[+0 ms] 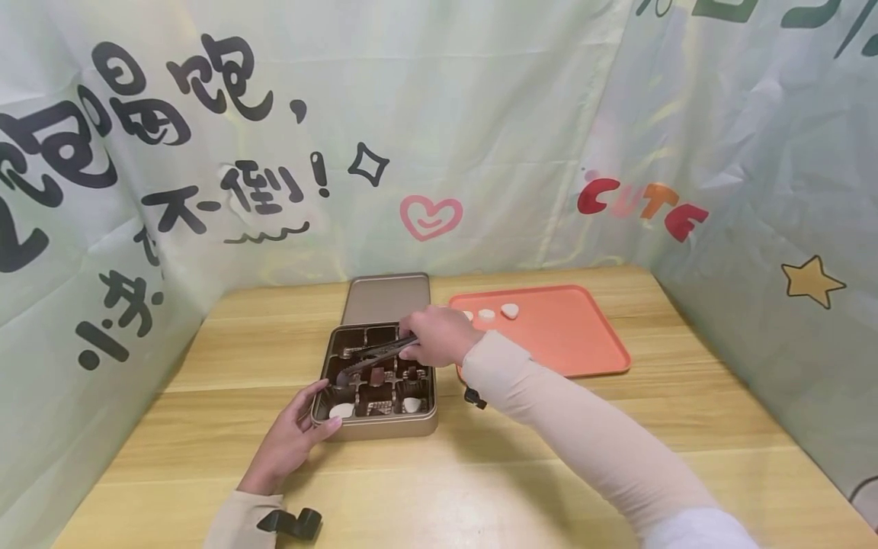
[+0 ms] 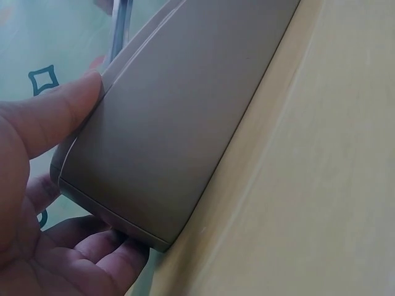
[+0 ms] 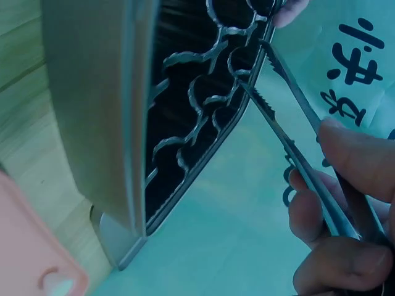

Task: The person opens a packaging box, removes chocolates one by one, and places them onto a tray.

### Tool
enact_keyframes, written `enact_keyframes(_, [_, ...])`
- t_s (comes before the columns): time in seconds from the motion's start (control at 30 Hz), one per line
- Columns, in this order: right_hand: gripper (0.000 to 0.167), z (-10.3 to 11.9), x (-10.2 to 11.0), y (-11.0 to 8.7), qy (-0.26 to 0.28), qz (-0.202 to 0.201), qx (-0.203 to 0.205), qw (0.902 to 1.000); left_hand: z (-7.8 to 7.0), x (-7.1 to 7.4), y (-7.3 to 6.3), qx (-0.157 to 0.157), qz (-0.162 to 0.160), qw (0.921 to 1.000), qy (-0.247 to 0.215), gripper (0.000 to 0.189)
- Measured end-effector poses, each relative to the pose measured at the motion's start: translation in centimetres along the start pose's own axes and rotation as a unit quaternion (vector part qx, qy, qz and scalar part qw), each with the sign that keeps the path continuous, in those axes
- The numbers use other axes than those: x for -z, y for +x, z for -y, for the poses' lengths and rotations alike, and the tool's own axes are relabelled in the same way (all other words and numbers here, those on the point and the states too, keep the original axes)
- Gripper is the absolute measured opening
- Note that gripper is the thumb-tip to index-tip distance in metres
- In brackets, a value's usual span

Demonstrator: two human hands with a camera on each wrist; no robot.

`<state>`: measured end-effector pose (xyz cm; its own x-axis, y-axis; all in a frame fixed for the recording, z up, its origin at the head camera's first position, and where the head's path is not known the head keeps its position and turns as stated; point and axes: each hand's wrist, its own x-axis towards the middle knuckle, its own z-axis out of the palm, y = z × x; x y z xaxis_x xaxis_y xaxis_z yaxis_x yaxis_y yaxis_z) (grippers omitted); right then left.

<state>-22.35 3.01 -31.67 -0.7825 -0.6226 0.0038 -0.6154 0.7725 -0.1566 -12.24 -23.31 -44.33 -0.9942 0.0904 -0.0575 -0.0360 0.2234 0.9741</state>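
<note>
A brown metal box point(image 1: 384, 431) with a dark divided insert sits on the table. My left hand point(image 1: 291, 441) grips its front left corner, the thumb on the rim and the fingers curled against the side. My right hand point(image 1: 442, 337) holds metal tongs point(image 1: 376, 357) over the box. Their serrated tips, spread apart in the right wrist view, reach the left compartments; I cannot tell whether they touch anything. Inside lie a white piece point(image 1: 341, 410) at front left, a white heart-shaped piece point(image 1: 411, 405) at front right and a brown piece point(image 1: 377, 376) in the middle. My right hand hides the back right compartments.
An orange tray point(image 1: 555, 347) lies to the right, with white pieces point(image 1: 510, 311) along its back left; my right forearm crosses its front. A flat brown lid point(image 1: 387, 297) rests behind the box. Printed cloth walls point(image 1: 494, 152) stand around the wooden table point(image 1: 439, 496).
</note>
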Motion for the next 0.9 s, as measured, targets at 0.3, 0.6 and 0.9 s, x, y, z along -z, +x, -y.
enact_keyframes(0.3, [0.023, 2.1, -0.2, 1.0, -0.027, 0.025, 0.000, 0.9993, 0.0, 0.1, 0.0, -0.010, -0.004, 0.9999, 0.005, 0.087])
enact_keyframes(0.6, [0.023, 4.9, -0.3, 2.3, -0.099, 0.019, -0.026, 0.9946, 0.0, 0.0, -0.1, -0.012, -0.006, 0.9999, -0.008, 0.090])
enact_keyframes(0.9, [0.013, 6.7, -1.5, 2.5, -0.163, 0.008, -0.032, 0.9861, 0.0, -0.1, 0.0, -0.012, -0.004, 0.9999, -0.010, 0.088])
